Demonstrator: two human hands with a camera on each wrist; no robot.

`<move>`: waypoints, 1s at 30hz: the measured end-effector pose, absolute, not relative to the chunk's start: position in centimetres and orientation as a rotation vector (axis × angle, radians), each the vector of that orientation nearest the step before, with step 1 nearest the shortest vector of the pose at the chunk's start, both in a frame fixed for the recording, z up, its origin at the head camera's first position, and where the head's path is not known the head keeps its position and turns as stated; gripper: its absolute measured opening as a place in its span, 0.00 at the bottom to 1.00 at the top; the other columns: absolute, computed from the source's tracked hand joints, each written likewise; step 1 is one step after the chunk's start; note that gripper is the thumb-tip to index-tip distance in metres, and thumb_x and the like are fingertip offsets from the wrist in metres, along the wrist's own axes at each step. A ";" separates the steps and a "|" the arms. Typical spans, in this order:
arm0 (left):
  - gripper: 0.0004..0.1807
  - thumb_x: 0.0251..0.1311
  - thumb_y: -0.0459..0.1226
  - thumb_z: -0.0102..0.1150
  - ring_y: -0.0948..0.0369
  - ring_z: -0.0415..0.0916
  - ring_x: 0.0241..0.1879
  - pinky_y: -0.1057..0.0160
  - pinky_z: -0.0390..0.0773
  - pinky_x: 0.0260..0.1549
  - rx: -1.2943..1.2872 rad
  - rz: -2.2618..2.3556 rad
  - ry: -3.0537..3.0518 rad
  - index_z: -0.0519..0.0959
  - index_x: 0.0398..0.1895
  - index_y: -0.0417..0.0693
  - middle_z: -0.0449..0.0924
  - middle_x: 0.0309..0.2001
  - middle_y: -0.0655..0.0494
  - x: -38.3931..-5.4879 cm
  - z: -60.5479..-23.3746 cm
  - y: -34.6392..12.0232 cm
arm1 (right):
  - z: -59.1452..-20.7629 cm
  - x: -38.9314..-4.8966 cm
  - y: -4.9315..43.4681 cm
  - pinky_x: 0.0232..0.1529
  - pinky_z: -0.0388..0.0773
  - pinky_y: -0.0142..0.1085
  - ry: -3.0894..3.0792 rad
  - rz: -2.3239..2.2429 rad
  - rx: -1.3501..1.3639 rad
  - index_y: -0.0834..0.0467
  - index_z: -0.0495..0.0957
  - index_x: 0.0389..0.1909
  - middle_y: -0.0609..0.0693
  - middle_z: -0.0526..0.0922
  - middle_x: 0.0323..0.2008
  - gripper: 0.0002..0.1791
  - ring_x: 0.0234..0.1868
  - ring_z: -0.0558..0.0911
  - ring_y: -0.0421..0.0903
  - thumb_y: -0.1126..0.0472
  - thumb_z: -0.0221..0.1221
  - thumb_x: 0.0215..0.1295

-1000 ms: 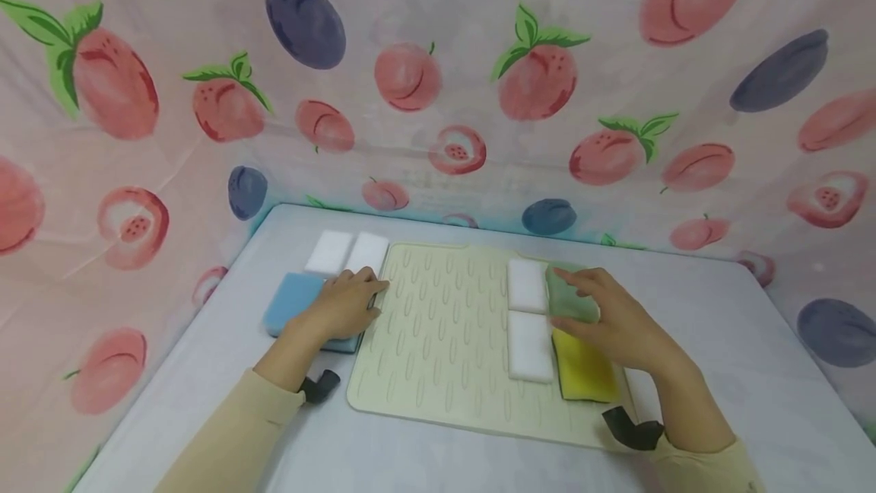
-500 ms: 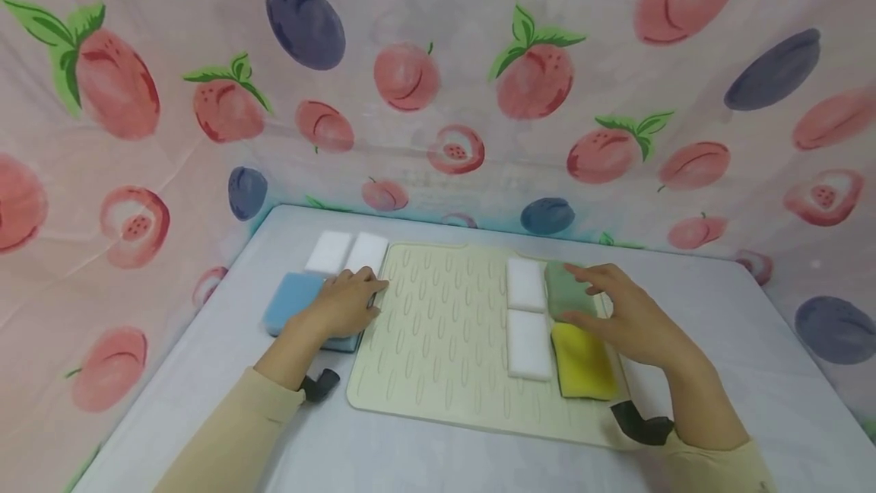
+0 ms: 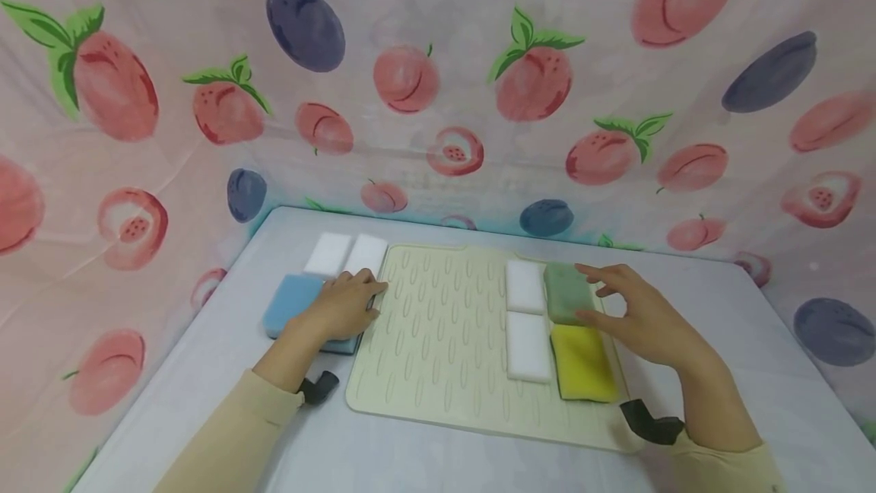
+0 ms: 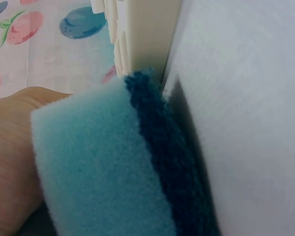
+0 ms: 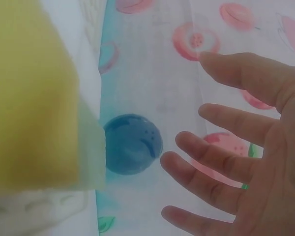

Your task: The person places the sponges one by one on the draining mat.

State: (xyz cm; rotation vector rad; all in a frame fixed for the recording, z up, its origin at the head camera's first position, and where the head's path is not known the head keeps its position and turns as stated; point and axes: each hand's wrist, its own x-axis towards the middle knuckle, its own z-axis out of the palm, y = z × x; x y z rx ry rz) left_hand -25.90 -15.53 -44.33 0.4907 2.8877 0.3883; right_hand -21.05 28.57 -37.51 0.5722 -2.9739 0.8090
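My left hand (image 3: 345, 304) rests over blue sponges at the mat's left edge, its index finger and thumb reaching toward the mat. One blue sponge (image 3: 293, 299) shows beyond the wrist; the left wrist view gives a close side of a blue sponge (image 4: 98, 157) with a dark scouring layer. The right hand (image 3: 646, 326), thumb and fingers spread and holding nothing, hovers at the right side of a green sponge (image 3: 566, 295). Below that lies a yellow sponge (image 3: 583, 364). Two white sponges, one far (image 3: 525, 286) and one near (image 3: 528, 346), line up to their left.
A cream ribbed mat (image 3: 438, 326) lies on the white-covered table (image 3: 383, 455). Beyond the left hand sit two more white sponges, a left one (image 3: 328, 252) and a right one (image 3: 366, 254). A fruit-print curtain (image 3: 445, 97) hangs behind the table.
My right hand has drawn back to the right, off the green and yellow sponges, uncovering more of both. The left hand has stayed in place.
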 end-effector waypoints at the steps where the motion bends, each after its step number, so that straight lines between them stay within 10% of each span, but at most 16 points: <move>1: 0.28 0.72 0.41 0.61 0.51 0.68 0.55 0.43 0.69 0.57 0.492 0.387 2.888 0.72 0.74 0.48 0.73 0.63 0.50 -25.9 -44.4 -15.6 | -37.5 -21.1 28.6 0.51 0.79 0.58 -2.975 0.811 0.572 0.51 0.67 0.77 0.58 0.73 0.65 0.38 0.60 0.77 0.59 0.48 0.66 0.70; 30: 0.28 0.73 0.40 0.60 0.51 0.68 0.53 0.43 0.70 0.55 0.497 0.390 2.885 0.72 0.74 0.49 0.73 0.62 0.50 -26.0 -44.3 -15.6 | -38.8 -22.3 31.5 0.62 0.70 0.68 -3.060 0.920 0.430 0.55 0.65 0.77 0.60 0.71 0.66 0.37 0.64 0.74 0.65 0.50 0.65 0.72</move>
